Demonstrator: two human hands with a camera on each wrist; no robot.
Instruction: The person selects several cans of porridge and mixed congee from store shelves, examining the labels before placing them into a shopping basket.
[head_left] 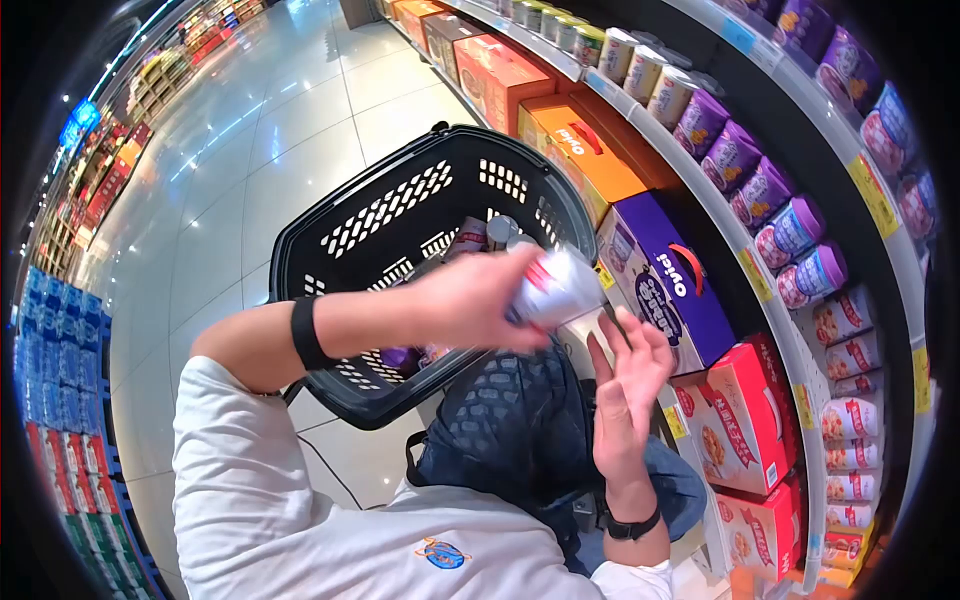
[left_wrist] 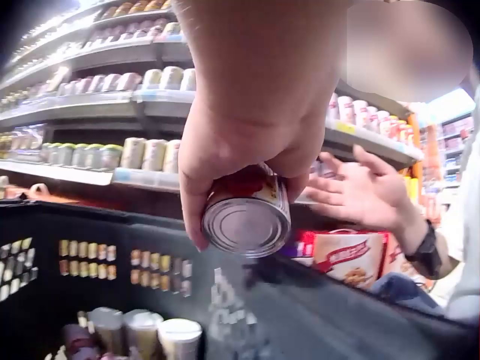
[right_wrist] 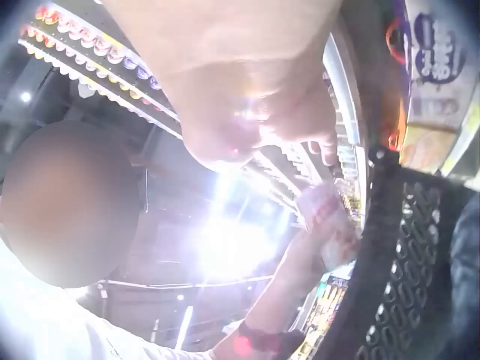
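Observation:
My left hand (head_left: 465, 300) grips a white-and-red can (head_left: 562, 287) above the near right rim of a black shopping basket (head_left: 292, 240). In the left wrist view the fingers curl round the sides of the can (left_wrist: 246, 225), its round metal end facing the camera. To the right of the can in the head view, my right hand (head_left: 632, 385) is raised with its fingers extended and holds nothing. Several cans (left_wrist: 180, 339) stand inside the basket, along with a purple item (head_left: 400, 358) partly hidden by the rim.
Shelves of cans (head_left: 735, 160) run along the right side. Below them stand gift boxes: orange (head_left: 570, 145), purple (head_left: 690, 285) and red (head_left: 735, 420). My knee (head_left: 510, 400) is beside the basket. Tiled floor (head_left: 230, 210) extends to the left, with stacked blue packs (head_left: 60, 350) beyond.

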